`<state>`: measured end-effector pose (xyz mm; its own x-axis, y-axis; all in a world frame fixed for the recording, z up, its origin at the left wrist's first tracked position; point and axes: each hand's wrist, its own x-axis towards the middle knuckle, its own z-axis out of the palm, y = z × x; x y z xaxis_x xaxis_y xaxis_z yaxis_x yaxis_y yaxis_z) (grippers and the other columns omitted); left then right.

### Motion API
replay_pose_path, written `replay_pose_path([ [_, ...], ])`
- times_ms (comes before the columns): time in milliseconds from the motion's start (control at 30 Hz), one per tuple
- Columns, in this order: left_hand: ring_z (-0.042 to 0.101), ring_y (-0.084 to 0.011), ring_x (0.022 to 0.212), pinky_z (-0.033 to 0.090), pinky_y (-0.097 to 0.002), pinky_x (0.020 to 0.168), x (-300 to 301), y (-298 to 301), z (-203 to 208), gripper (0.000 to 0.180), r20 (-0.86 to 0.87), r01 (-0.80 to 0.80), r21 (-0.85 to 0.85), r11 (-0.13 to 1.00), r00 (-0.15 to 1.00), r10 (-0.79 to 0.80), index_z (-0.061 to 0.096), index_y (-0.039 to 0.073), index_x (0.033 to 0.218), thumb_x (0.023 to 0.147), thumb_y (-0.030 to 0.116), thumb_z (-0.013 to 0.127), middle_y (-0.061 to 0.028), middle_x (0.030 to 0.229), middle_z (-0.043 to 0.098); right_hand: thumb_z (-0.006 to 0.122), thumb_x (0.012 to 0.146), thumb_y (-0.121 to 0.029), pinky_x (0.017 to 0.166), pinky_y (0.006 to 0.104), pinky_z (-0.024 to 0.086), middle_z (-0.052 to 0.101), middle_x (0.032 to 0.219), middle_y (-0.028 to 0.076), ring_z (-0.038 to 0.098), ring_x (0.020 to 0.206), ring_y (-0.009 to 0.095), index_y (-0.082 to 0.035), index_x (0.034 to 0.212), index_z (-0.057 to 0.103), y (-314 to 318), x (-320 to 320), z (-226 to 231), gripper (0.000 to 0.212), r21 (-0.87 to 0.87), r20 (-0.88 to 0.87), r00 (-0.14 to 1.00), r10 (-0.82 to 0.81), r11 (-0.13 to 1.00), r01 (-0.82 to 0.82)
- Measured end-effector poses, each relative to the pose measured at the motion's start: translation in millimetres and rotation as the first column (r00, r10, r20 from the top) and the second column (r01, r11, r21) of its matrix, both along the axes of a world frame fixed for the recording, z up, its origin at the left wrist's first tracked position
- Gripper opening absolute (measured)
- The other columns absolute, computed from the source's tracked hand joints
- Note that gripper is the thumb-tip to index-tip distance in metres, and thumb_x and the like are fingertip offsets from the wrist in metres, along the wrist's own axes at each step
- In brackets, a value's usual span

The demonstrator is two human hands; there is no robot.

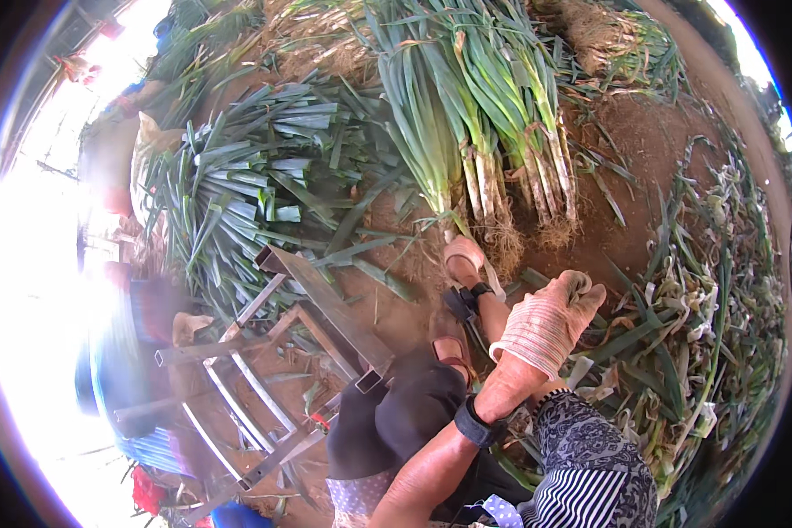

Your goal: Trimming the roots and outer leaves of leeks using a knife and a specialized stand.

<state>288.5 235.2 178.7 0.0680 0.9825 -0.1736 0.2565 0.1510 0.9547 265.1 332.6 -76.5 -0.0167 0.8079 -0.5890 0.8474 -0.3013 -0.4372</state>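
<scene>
My arms cross. My left hand [550,324], in a striped pale glove with a black band on the wrist, is closed at the right of the middle. What its curled fingers hold, if anything, is hidden. Farther out and to its left, my gloved right hand [463,255] is closed around the lower end of a leek [449,215], whose leaves spread away from me. A pale strip hangs beside that hand. Just beyond lie several leeks [493,132] side by side on the soil, white shanks and roots toward me, green leaves pointing away.
A metal frame [317,299] stands at my left knee. Behind it lies a heap of leeks with trimmed leaves [238,176]. Peeled leaves and scraps [713,326] cover the right side. More leeks with roots [603,40] lie at the back. My sandalled foot [451,348] rests on the soil.
</scene>
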Motion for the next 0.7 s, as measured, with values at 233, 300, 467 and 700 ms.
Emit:
replay_pose_path([
  [233, 0.062, -0.0324, 0.086, 0.046, -0.0376, 0.073, 64, 4, 33, 0.041, 0.117, 0.279, -0.038, 0.96, 0.955, -0.273, 0.056, 0.005, 0.108, 0.088, 0.04, 0.055, -0.0179, 0.087, 0.062, 0.064, 0.072, -0.026, 0.084, 0.0416, 0.048, 0.062, 0.105, 0.019, 0.061, 0.099, 0.032, -0.006, 0.109, 0.057, 101, 24, 64, 0.043, 0.089, 0.129, 0.979, -0.156, 0.985, 0.146],
  [300, 0.062, -0.0327, 0.087, 0.046, -0.0378, 0.074, 28, 5, 10, 0.04, 0.092, 0.131, -0.031, 0.991, 0.988, -0.127, 0.057, 0.006, 0.108, 0.088, 0.041, 0.055, -0.0179, 0.087, 0.062, 0.064, 0.072, -0.026, 0.084, 0.0418, 0.048, 0.063, 0.105, 0.019, 0.061, 0.099, 0.033, -0.006, 0.109, 0.057, 36, 25, 29, 0.042, 0.054, 0.051, 0.997, -0.056, 0.997, 0.053],
  [467, 0.062, -0.0327, 0.087, 0.047, -0.0378, 0.075, 15, 1, 15, 0.041, -0.019, 0.038, -0.036, 0.999, 0.999, -0.039, 0.058, 0.005, 0.106, 0.087, 0.041, 0.056, -0.0179, 0.09, 0.063, 0.064, 0.072, -0.026, 0.083, 0.0423, 0.048, 0.063, 0.103, 0.02, 0.061, 0.098, 0.033, -0.006, 0.108, 0.057, -51, 161, 17, 0.042, 0.071, 0.012, 0.999, 0.052, 0.996, -0.053],
  [700, 0.063, -0.0323, 0.087, 0.047, -0.0366, 0.075, 52, 12, -1, 0.038, 0.439, -0.01, -0.13, 0.991, 0.896, 0.067, 0.059, 0.003, 0.101, 0.085, 0.038, 0.058, -0.021, 0.088, 0.064, 0.063, 0.072, -0.026, 0.083, 0.0429, 0.048, 0.063, 0.102, 0.02, 0.061, 0.098, 0.034, -0.006, 0.108, 0.057, -7, 208, 108, 0.041, 0.161, 0.15, 0.989, -0.019, 0.987, -0.006],
])
